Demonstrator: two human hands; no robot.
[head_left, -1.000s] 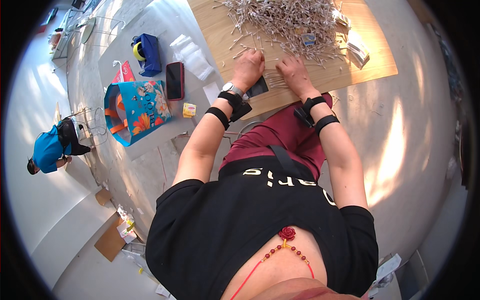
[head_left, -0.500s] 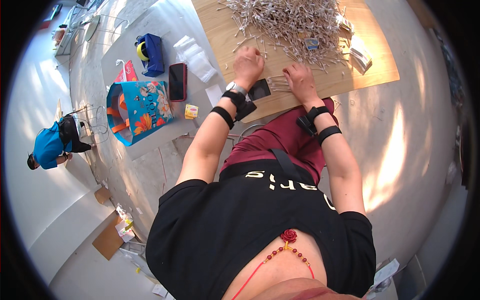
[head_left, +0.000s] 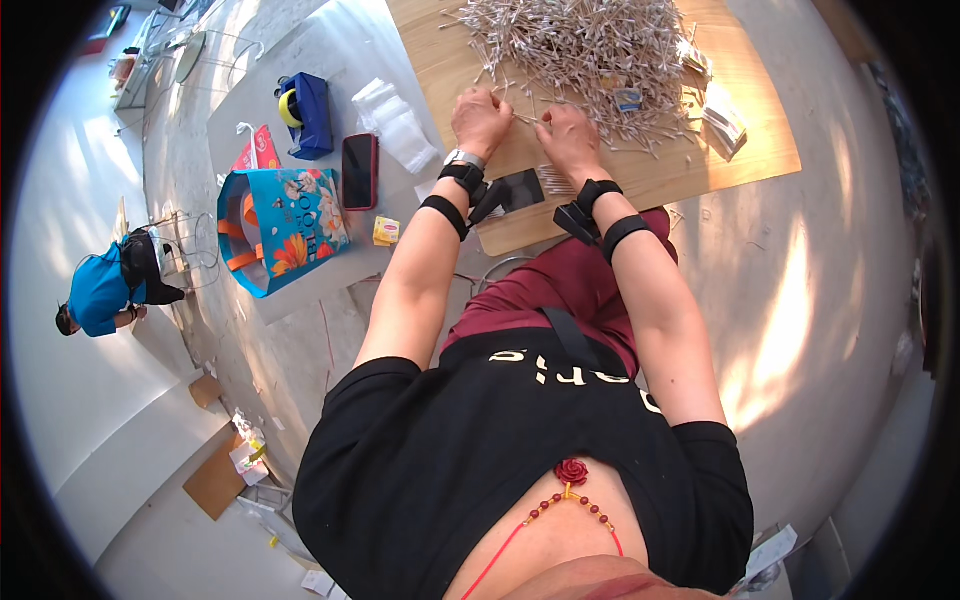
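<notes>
A big loose heap of cotton swabs (head_left: 580, 60) covers the far part of the wooden board. At its near left edge my left hand (head_left: 482, 124) is closed, fingers curled round the end of a swab. Just to the right, my right hand (head_left: 572, 142) pinches; a thin swab (head_left: 525, 120) spans the gap between both hands. The fingertips are partly hidden. Below my right hand a small row of aligned swabs (head_left: 554, 181) lies beside a dark flat card (head_left: 518, 190).
Left of the board (head_left: 740, 90) are clear plastic bags (head_left: 395, 125), a phone (head_left: 360, 172), a blue tape dispenser (head_left: 308, 115), a flowered bag (head_left: 285, 228) and a small yellow box (head_left: 386, 231). Swab packs (head_left: 722, 118) lie right of the heap. Another person (head_left: 105, 285) is far left.
My right hand has moved left and away from me, off the row of swabs, toward my left hand. My left hand has shifted slightly left. A swab now shows between them.
</notes>
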